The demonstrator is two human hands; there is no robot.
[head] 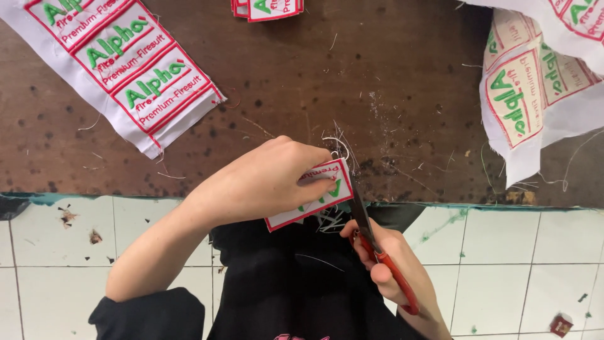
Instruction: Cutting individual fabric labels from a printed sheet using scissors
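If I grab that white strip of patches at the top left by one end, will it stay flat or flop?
The strip of patches would probably flop: it is woven cloth with frayed edges, lying limp on the wooden table. It likely weighs little, being thin fabric. The similar cloth at the right already folds and curls, so expect sagging between the stitched patches.

Between the label strip (126,63) at left and the fabric pile (541,88) at right we see open tabletop (377,82); a small label stack (267,9) blocks the far edge.
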